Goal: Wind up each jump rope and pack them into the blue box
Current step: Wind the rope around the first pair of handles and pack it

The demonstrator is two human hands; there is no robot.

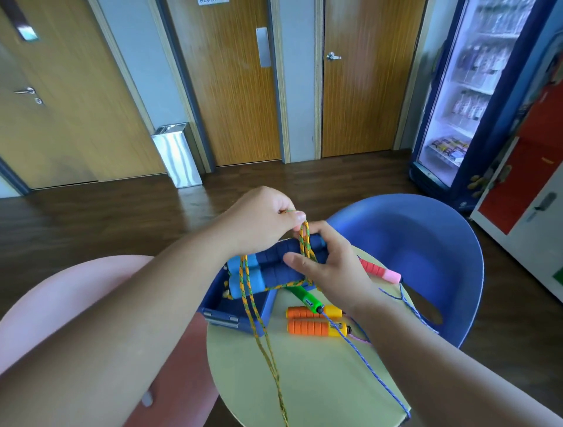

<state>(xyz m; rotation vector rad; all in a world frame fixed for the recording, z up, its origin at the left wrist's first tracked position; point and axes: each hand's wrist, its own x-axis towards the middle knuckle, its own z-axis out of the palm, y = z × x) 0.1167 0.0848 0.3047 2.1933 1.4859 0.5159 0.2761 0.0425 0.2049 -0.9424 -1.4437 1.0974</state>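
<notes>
**Rope 1 mid-wind; nothing seen packed**

The blue handles [274, 265], a foam pair side by side, were held in the air just above the open box [231, 318], not in it. The right grip [332, 262] was clasped round their right end, thumb across the front. The left grip [262, 222] pinched a loop of the orange-green rope [248, 292] directly above the handles. A few turns crossed the pair beside the right grip. A long doubled length hung from the left end, passed over the box and ran off the near edge of the tabletop [304, 381].

Judgement: the first rope was only partly wound, with most of its length yet to be taken up. The handles hid most of the box interior, so I could not tell whether anything was packed.

To be done, right of the box:
- The orange handles [310, 327] lay side by side.
- A green handle [301, 297] lay against the upper orange one.
- A pink handle [377, 269] lay at the far edge, beyond the right wrist.
- A blue cord [365, 356] ran loose from the green handle's end across the tabletop and over its edge.
- A thin pink cord [359, 338] showed beside the orange pair.

None of these looked wound. I judged at least two ropes untouched, though I could not match every handle to a cord.

Writing:
- The green handle carried a small mark, too small to read.
- A white sign [213, 1] on the middle door was cropped and unreadable.
- Labels in the drinks fridge [475, 91] were blurred.
- No brand was legible anywhere.

A blue chair [426, 243] stood behind the tabletop.
</notes>
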